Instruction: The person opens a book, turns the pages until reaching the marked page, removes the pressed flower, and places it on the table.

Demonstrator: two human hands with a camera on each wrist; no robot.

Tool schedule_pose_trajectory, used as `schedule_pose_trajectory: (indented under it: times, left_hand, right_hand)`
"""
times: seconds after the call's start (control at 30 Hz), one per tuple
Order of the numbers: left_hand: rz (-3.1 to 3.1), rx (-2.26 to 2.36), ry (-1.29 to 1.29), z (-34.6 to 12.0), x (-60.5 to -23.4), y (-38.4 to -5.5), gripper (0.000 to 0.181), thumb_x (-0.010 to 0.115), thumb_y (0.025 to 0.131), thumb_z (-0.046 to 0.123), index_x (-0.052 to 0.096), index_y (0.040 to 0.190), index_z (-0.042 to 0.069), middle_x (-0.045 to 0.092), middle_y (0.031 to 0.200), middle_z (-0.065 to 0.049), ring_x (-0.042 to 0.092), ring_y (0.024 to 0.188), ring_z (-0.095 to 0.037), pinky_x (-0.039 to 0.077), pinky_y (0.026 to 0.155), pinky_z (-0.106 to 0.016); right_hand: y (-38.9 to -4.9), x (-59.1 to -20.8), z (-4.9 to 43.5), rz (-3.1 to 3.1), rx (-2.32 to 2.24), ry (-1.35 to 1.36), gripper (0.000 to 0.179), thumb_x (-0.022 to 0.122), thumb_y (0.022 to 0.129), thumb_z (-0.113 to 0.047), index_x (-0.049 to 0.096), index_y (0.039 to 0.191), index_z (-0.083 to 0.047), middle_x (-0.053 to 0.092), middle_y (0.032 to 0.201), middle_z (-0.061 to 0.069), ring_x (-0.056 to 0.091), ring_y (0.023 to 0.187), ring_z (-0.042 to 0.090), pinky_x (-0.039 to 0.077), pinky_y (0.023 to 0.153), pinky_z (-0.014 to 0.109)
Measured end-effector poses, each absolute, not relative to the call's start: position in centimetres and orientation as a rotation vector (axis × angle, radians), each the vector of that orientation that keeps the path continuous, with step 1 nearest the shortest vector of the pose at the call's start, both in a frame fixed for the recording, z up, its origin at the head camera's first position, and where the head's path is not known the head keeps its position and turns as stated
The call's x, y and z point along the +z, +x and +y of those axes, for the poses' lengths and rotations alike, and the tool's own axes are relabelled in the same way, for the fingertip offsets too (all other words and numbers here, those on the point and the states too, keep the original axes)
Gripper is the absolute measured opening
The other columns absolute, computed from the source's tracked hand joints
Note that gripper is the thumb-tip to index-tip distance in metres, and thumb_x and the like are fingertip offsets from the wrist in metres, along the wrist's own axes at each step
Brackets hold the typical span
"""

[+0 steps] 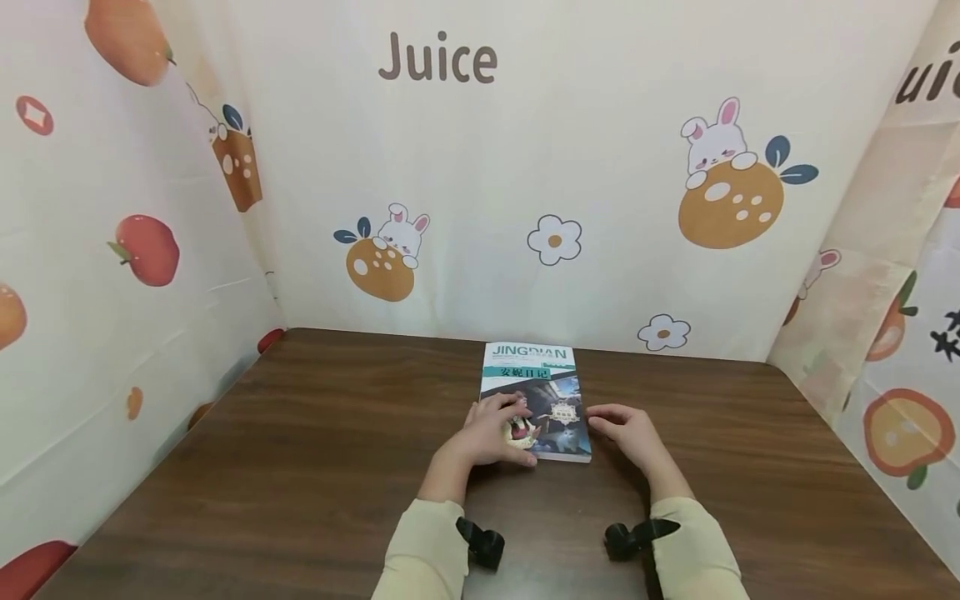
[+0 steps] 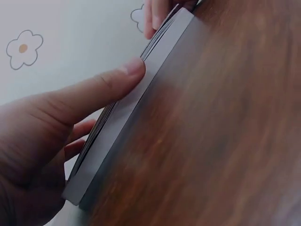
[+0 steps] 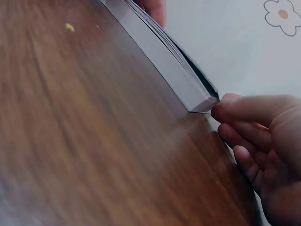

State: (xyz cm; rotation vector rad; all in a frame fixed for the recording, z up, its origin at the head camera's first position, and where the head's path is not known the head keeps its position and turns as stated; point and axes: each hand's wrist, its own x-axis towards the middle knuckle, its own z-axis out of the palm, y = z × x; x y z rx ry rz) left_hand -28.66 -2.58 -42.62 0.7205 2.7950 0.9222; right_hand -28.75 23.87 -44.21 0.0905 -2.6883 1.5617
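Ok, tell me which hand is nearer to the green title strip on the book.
Left: the left hand lies over the book, just below the green title strip; the right hand is farther off, at the book's right edge.

One book (image 1: 564, 417), two hands (image 1: 491, 431) (image 1: 628, 432), two cameras (image 1: 487, 547) (image 1: 624, 542), one table (image 1: 300, 467)
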Motion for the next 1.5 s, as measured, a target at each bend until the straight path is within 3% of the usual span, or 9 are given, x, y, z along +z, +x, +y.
schedule_pose_trajectory:
  times: [0.13,0.37,0.67,0.87,1.1,1.3,1.5]
  left_hand:
    - [2.850,0.903,0.683,-2.1,-42.6,-28.8,0.069,0.078,0.064,0.052,0.057,0.125,0.026,0.032,0.144,-0.001,0.019,0.134,-0.025,0.005,0.107,-0.054]
    - [2.851,0.945,0.646,-2.0,-42.7,-28.9,0.064,0.076,0.067,0.053,0.059,0.123,0.027,0.033,0.142,0.001,0.020,0.133,-0.025,0.006,0.107,-0.052]
    - [2.775,1.089,0.673,-2.5,-42.3,-28.8,0.054,0.075,0.071,0.047,0.063,0.118,0.024,0.038,0.142,0.001,0.023,0.133,-0.028,0.009,0.106,-0.055]
    - [2.791,1.145,0.696,-3.1,-42.2,-28.9,0.059,0.076,0.069,0.048,0.062,0.120,0.022,0.048,0.135,0.004,0.035,0.129,-0.023,0.016,0.105,-0.054]
    - [2.702,1.313,0.549,-4.3,-41.7,-28.3,0.062,0.077,0.066,0.050,0.061,0.121,0.028,0.053,0.129,0.001,0.045,0.112,-0.024,0.037,0.096,-0.048]
    - [2.615,1.459,0.525,-5.7,-41.5,-28.2,0.055,0.078,0.069,0.046,0.062,0.118,0.025,0.059,0.115,0.005,0.050,0.107,-0.019,0.040,0.093,-0.043]
    - [2.576,1.520,0.525,-7.3,-40.8,-28.2,0.060,0.077,0.073,0.039,0.055,0.126,0.021,0.056,0.122,-0.001,0.048,0.115,-0.023,0.039,0.093,-0.046]
  right_hand:
    - [-28.9,-43.9,23.9,-2.731,1.474,0.152,0.024,0.066,0.086,-0.016,0.068,0.107,-0.005,0.062,0.114,0.015,0.052,0.107,0.031,0.039,0.092,0.048]
    - [-28.7,-43.6,23.8,-2.739,1.478,0.139,0.026,0.066,0.086,-0.016,0.067,0.109,-0.004,0.062,0.114,0.015,0.052,0.108,0.031,0.038,0.092,0.049]
    - [-28.4,-43.6,23.5,-2.673,1.525,0.116,0.035,0.066,0.087,-0.021,0.061,0.115,-0.001,0.062,0.110,0.016,0.056,0.097,0.025,0.048,0.077,0.035]
    - [-28.1,-43.7,23.4,-2.680,1.537,0.103,0.034,0.063,0.088,-0.022,0.061,0.115,-0.001,0.060,0.112,0.017,0.055,0.097,0.025,0.047,0.075,0.034]
    - [-27.8,-44.2,23.3,-2.709,1.494,0.112,0.041,0.069,0.083,-0.032,0.063,0.113,-0.005,0.062,0.112,0.012,0.053,0.100,0.024,0.043,0.081,0.035]
    - [-27.8,-44.4,23.0,-2.699,1.482,0.189,0.041,0.077,0.076,-0.026,0.065,0.109,-0.004,0.064,0.101,0.010,0.055,0.090,0.021,0.045,0.076,0.032]
    - [-27.8,-44.5,23.0,-2.711,1.458,0.172,0.040,0.077,0.075,-0.025,0.066,0.107,-0.005,0.064,0.099,0.008,0.054,0.090,0.021,0.044,0.077,0.032]
